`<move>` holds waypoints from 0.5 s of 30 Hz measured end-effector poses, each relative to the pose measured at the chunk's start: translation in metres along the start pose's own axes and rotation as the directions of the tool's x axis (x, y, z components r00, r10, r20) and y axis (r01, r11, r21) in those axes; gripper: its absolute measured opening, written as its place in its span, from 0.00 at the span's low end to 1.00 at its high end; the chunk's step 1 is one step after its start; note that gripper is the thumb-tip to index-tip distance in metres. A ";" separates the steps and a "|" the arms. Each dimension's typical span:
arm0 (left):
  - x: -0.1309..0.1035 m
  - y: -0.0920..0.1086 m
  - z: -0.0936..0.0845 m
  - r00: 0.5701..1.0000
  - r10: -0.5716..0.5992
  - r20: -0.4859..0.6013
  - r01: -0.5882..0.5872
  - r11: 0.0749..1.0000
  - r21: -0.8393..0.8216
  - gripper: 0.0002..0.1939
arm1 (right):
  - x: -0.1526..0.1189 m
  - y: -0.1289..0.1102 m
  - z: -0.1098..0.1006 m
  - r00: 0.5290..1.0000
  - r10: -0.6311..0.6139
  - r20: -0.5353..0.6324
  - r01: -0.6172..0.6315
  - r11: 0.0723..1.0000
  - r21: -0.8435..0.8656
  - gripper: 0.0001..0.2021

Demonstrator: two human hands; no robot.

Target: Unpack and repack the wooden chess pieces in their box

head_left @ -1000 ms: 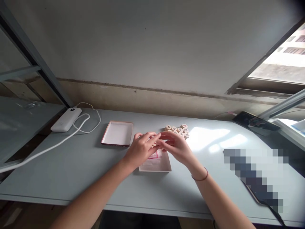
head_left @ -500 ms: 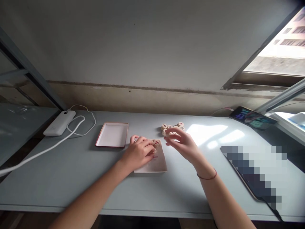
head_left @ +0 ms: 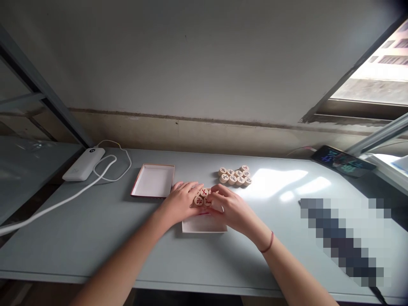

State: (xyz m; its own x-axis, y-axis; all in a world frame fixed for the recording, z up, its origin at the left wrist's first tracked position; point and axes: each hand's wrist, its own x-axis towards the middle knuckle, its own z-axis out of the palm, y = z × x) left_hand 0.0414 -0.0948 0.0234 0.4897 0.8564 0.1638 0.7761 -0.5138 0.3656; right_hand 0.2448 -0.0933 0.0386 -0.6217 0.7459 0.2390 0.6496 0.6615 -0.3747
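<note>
Moved since the earlier frame: right hand, from the space beside the loose group of pieces over to the open box. Head view: see left hand with fingers and thumb spread around the round wooden pieces at the far part of the box. Note right hand with fingers bent, touching those pieces from the right; cannot tell whether pinching one. Find the loose group on the tabletop, beyond the box and to the right; find the shallow lid to the left.
</note>
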 end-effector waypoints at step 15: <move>0.001 0.000 0.001 0.999 0.035 -0.015 -0.035 0.999 -0.007 0.22 | 0.032 0.080 -0.030 0.788 0.478 -0.389 -0.561 0.818 -0.130 0.12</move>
State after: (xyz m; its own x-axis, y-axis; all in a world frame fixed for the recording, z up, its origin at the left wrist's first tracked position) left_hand 0.0421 -0.0943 0.0224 0.5103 0.8387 0.1901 0.7558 -0.5429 0.3661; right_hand 0.2907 -0.0142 0.0430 -0.0091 0.9340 0.3573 0.9367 0.1330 -0.3238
